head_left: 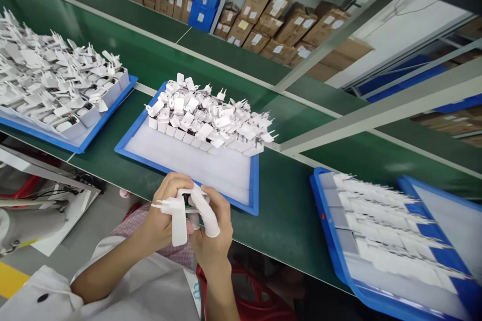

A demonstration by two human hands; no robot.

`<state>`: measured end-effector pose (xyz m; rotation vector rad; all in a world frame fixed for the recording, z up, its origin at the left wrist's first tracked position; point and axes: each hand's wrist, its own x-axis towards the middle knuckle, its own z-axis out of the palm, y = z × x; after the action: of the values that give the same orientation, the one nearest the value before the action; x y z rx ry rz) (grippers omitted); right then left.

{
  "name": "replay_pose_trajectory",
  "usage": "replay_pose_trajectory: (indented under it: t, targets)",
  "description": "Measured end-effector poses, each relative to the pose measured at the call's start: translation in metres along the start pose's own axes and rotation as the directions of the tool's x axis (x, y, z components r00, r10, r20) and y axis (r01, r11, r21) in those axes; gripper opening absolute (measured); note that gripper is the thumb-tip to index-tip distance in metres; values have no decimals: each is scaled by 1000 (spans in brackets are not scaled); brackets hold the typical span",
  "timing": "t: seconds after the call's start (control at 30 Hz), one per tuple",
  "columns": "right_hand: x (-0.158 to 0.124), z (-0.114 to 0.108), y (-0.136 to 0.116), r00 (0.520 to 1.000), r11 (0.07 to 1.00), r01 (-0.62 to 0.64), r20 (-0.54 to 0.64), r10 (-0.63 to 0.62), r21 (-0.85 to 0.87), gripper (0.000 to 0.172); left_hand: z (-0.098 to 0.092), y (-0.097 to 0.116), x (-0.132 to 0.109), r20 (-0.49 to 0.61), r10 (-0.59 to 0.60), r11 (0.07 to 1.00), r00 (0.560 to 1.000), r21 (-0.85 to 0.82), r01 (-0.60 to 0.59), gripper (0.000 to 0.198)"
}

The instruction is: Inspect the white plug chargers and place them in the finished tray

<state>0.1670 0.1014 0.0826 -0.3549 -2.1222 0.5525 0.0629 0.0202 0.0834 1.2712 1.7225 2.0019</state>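
Observation:
A white plug adapter (pixel 179 225) is held between my two hands at the table's front edge. Its two-pin plug part hangs out to the left with a flat white plate below, and the housing looks open, with dark and green parts inside. My left hand (pixel 156 223) has its fingers closed around the left side. From the right, my right hand (pixel 216 251) grips the housing; a white finger cot (pixel 205 213) covers one finger. The fingers hide part of the adapter. Just beyond, a blue-rimmed tray (pixel 188 163) carries rows of similar white adapters (pixel 211 115).
Another blue tray (pixel 85 144) at the left is heaped with white adapters. At the right, a blue tray (pixel 331 241) holds neat rows of white plug parts. The trays stand on a green bench (pixel 280 220). Metal posts and shelves of cardboard boxes (pixel 259 15) rise behind.

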Motion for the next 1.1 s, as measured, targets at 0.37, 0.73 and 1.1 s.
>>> replay_pose_trajectory:
  t: [0.37,0.73,1.1]
  targets:
    - [-2,5,-11,998,998,-12,-61,15,54,37,-2,6,0,-26,147,966,989,217,-138,56]
    - [5,3,-14,987,980,-146,89,135,135,30,-2,1,-3,-89,173,955,981,259,-144,51]
    - [-9,-2,-3,996,996,-43,-77,37,-79,38,3,-9,-3,-99,302,928,948,260,-268,55]
